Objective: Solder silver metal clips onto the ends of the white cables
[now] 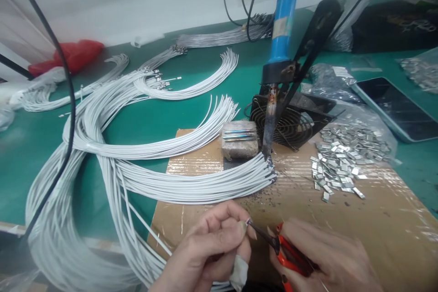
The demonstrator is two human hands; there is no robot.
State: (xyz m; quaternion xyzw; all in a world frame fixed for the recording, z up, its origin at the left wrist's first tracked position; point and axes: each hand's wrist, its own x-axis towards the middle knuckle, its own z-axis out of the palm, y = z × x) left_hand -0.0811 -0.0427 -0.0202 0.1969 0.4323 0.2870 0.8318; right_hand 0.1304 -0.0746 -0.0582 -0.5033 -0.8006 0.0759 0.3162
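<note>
My left hand (212,246) is at the bottom centre, its fingers pinched round the end of a white wire, with pale tape on some fingertips. At the lower right my right hand (325,251) grips red-handled pliers (290,255). The dark tips of the pliers meet the small metal end at my left fingertips. Beyond my hands, a bundle of white wires (198,185) reaches across the cardboard (386,219). A blue-handled soldering iron (285,13) stands upright, its tip down near the ends of the bundle.
A grey block (239,139) sits left of the iron, a black fan (290,121) behind it. Small metal pieces (338,164) are heaped at the right, near a phone (397,107). More white wire bundles (85,127) curve over the green table (191,112). A black cable hangs at left.
</note>
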